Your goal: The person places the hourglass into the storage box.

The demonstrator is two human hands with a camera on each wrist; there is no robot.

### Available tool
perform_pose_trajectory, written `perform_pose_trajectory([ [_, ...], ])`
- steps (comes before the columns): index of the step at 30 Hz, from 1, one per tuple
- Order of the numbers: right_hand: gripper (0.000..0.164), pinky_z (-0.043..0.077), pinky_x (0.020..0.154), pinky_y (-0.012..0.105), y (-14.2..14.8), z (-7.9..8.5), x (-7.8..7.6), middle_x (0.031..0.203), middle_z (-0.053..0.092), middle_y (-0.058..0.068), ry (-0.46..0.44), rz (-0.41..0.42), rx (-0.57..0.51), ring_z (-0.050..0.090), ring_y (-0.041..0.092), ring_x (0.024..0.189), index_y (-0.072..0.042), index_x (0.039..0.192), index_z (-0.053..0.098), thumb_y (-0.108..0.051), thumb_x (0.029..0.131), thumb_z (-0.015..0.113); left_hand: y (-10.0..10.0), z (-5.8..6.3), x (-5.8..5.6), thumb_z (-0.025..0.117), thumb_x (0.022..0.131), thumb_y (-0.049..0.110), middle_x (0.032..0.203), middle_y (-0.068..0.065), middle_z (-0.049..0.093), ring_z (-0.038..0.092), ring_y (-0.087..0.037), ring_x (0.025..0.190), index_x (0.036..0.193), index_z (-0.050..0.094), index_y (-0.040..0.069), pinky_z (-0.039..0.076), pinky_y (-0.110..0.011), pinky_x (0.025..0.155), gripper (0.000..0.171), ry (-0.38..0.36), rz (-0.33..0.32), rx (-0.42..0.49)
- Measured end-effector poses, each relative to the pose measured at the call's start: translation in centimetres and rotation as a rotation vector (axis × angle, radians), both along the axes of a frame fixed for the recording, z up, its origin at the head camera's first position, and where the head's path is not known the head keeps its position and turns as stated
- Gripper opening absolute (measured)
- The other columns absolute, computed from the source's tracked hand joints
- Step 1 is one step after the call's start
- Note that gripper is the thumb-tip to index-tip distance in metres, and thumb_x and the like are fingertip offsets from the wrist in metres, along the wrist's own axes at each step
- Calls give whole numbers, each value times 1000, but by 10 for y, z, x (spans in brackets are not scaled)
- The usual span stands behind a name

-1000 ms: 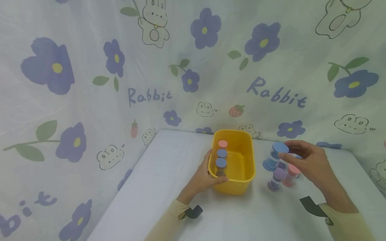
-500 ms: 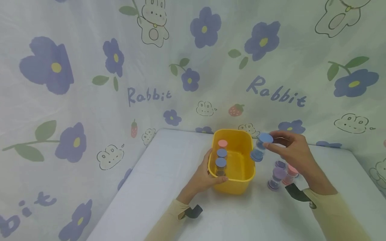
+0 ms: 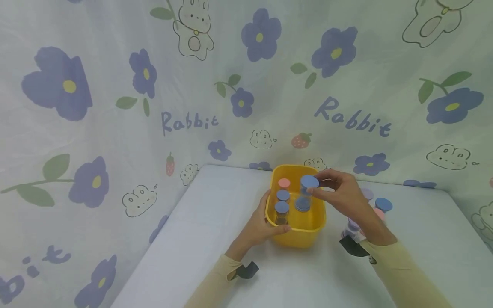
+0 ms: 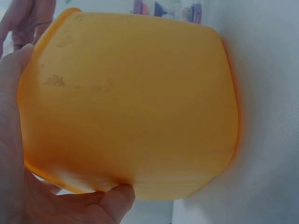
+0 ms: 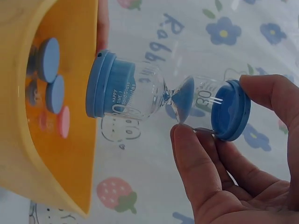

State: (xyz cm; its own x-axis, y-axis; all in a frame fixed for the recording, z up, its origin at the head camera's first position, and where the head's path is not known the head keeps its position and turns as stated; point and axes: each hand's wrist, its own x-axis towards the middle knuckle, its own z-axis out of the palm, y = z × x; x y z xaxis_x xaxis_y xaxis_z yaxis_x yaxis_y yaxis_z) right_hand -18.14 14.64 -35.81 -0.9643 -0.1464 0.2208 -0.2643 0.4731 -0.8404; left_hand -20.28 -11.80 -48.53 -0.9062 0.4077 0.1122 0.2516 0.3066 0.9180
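My left hand (image 3: 259, 222) grips the left side of a yellow plastic bin (image 3: 296, 240), thumb over the front rim. In the left wrist view the bin's outer wall (image 4: 131, 102) fills most of the picture. Thumb and fingers of my right hand (image 3: 343, 194) pinch a blue-capped hourglass (image 3: 309, 182) by its upper end. It hangs over the bin's opening, slightly tilted; the right wrist view shows blue sand in the hourglass (image 5: 124, 86) and its lower cap near the rim. Along the bin's left wall stand a pink-capped hourglass (image 3: 284, 183) and two blue-capped hourglasses (image 3: 282, 208).
Right of the bin, partly behind my right forearm, several hourglasses stand on the white table (image 3: 200, 222), among them a blue one (image 3: 384, 204), a pink one (image 3: 379, 213) and a lilac one (image 3: 367, 194). A patterned curtain (image 3: 277, 94) rises behind the table.
My right hand has carried the blue hourglass leftward from the group on the table to above the bin. The left hand and the bin have stayed in place.
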Motion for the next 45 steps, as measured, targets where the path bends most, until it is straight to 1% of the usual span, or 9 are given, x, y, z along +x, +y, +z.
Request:
perform_pose_trajectory([
  [6,38,62,98,43,-12,-13,-7,122,72,14,18,65,-23,71,31,113,-5,121,69,-24,90,80,2,-1,-3,83,81,54,167,6,33,44,-24,148,166,4,34,41,-55,122,118,-3,1,8],
  [10,38,62,97,40,-18,-22,-11,119,73,14,3,93,-32,71,31,112,-5,120,69,-22,89,81,3,-4,-5,83,81,55,169,2,31,44,-24,147,166,4,34,41,-56,121,118,-3,6,7],
  [16,41,62,99,43,-27,-34,-14,120,73,14,-60,100,-19,70,31,114,-5,122,68,-26,89,82,6,-6,-6,82,82,54,171,2,28,41,-29,151,166,4,37,40,-59,121,116,-3,28,-11],
  [19,43,62,99,44,-32,-38,-15,122,73,14,-92,105,-20,71,31,114,-5,122,68,-27,88,82,7,-6,-5,82,82,55,171,5,26,39,-27,152,165,4,39,39,-60,122,115,-14,41,-25],
  [25,42,63,96,41,-39,-49,-21,119,74,13,-133,143,-9,72,28,110,-4,120,70,-24,86,84,6,-5,-4,82,81,57,172,4,25,37,-27,153,165,4,39,37,-61,122,116,-2,38,-32],
  [31,38,63,95,41,-43,-59,-24,117,75,13,-138,198,33,73,28,108,-4,118,71,-21,87,83,6,-5,-4,83,84,48,172,6,24,35,-26,154,165,4,38,35,-60,124,114,-14,45,-32],
  [35,33,63,95,39,-46,-64,-25,112,77,8,-137,207,60,73,23,102,-8,115,74,-20,86,84,7,-6,-4,83,85,46,172,6,24,35,-25,154,165,4,39,35,-60,124,113,-21,51,-38],
  [40,32,64,89,33,-49,-66,-25,103,76,2,-108,202,139,69,17,92,-11,112,76,-22,84,86,7,-6,-3,83,83,54,172,6,25,36,-26,154,165,4,38,36,-60,124,115,-2,50,-48],
  [45,35,61,78,25,-51,-66,-25,91,72,-1,-102,207,208,63,16,82,-10,111,76,-25,82,88,6,-4,-3,82,81,58,171,6,26,37,-25,153,166,4,35,35,-59,124,117,10,40,-46],
])
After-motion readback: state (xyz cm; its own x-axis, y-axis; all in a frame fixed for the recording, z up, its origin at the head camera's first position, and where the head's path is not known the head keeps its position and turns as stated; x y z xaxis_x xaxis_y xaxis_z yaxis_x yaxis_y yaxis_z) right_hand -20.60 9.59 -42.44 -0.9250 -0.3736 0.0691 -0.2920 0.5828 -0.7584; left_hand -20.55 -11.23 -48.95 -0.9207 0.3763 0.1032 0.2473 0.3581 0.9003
